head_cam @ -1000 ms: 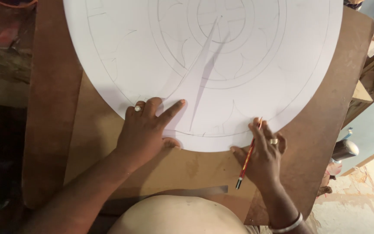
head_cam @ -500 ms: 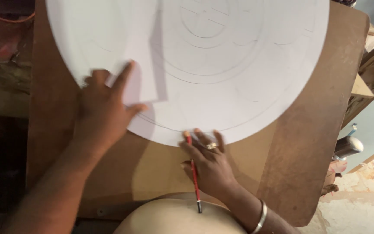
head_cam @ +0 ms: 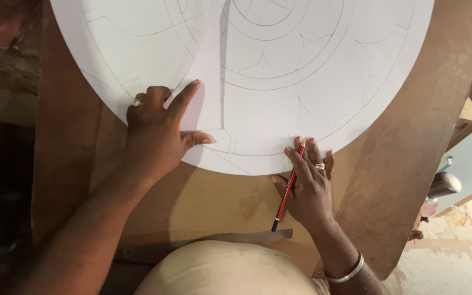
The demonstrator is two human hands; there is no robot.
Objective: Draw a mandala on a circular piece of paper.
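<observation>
A large round white sheet with faint pencilled rings and petal shapes lies on a brown board. My left hand presses flat on a narrow white paper template laid over the sheet's lower left part, index finger stretched along it. My right hand rests on the sheet's near edge and grips a red pencil whose tip touches the paper. A ring is on each hand and a bangle on the right wrist.
A flat metal ruler lies on the board close to my body. A wooden table shows under the board at left. Small objects sit at the right edge near a pale floor.
The round sheet has turned on the board. My left hand shifted right with the template, and my right hand moved right along the sheet's edge with the pencil.
</observation>
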